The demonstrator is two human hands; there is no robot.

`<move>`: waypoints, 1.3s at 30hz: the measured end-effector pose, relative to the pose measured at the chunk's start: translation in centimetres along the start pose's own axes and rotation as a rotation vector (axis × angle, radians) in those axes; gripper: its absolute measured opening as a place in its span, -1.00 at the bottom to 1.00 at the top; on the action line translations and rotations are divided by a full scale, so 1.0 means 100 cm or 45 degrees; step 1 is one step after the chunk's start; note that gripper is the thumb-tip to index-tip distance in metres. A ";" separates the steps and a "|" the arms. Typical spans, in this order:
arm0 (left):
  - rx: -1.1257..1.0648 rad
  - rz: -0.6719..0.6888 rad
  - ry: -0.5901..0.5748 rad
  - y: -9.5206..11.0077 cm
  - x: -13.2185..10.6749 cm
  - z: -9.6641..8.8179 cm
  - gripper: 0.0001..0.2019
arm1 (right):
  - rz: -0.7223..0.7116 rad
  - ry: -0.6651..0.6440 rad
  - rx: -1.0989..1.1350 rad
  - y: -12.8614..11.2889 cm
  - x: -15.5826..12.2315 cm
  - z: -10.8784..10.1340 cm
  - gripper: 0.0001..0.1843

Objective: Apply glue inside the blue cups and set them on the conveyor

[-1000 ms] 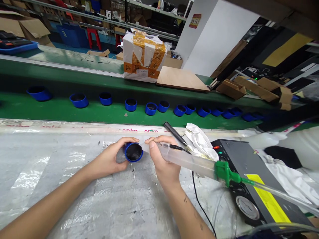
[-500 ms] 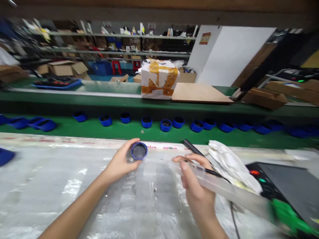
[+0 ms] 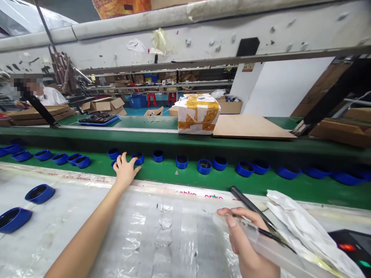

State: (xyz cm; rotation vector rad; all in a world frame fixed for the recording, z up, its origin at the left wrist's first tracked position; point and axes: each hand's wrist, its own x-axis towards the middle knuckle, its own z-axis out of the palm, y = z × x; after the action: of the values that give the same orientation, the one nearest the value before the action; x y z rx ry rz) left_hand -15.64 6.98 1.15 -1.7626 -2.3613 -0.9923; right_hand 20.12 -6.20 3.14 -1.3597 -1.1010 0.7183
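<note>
My left hand (image 3: 125, 172) reaches over the green belt (image 3: 162, 175) with its fingers spread. Partly hidden behind it is a blue round cup with a dark inside; whether my fingertips touch it, I cannot tell. Another blue cup (image 3: 138, 158) stands just right of my fingers, and one more (image 3: 113, 153) is behind them. In my right hand (image 3: 246, 235) is a translucent plastic tube (image 3: 268, 247) with a thin black cord along it, held between thumb and fingers above the plastic-covered table. Its front end is blurred.
Several blue cups line the belt, and two more (image 3: 39, 193) lie at the left on the table (image 3: 150, 239). A black bar (image 3: 252, 204), crumpled white paper (image 3: 304, 224) and a dark device with lights (image 3: 350, 247) are at right. A taped box (image 3: 198, 114) stands behind; a person (image 3: 52, 94) is far left.
My left hand has moved left and forward from above the table to the belt, letting go of the blue cup it held. My right hand still grips the tube. The view has tilted up and turned left.
</note>
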 end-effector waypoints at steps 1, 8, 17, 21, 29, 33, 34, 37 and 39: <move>-0.007 0.038 -0.016 0.007 -0.001 0.003 -0.96 | -0.014 -0.002 0.002 0.001 0.000 0.000 -0.71; -0.265 0.420 -0.411 0.062 -0.061 0.016 -0.85 | -0.043 -0.017 0.069 0.002 -0.002 0.001 -0.75; -0.839 0.464 -0.730 0.114 -0.152 0.029 -0.43 | -0.192 -0.156 0.223 0.015 -0.003 0.006 -0.92; -0.893 0.472 -0.794 0.104 -0.150 0.034 -0.43 | -0.341 -0.225 0.239 0.017 -0.001 0.011 -0.93; -0.922 0.537 -0.765 0.102 -0.155 0.035 -0.47 | -0.298 -0.351 0.353 0.014 -0.005 0.019 -0.84; -0.925 0.535 -0.784 0.103 -0.154 0.034 -0.47 | -0.286 -0.352 0.401 0.016 -0.004 0.019 -0.84; -0.926 0.537 -0.785 0.102 -0.154 0.034 -0.46 | -0.287 -0.347 0.411 0.016 -0.004 0.020 -0.84; -0.925 0.543 -0.785 0.101 -0.153 0.034 -0.46 | -0.285 -0.344 0.424 0.017 -0.003 0.022 -0.85; -0.912 0.544 -0.796 0.100 -0.153 0.033 -0.46 | -0.279 -0.339 0.418 0.016 -0.003 0.023 -0.86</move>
State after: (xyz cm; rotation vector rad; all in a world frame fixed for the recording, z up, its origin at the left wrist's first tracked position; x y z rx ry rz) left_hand -0.32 -2.79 -2.72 -3.0520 -1.7911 -1.4870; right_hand 18.24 -5.40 1.25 -0.8678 -1.2551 0.8895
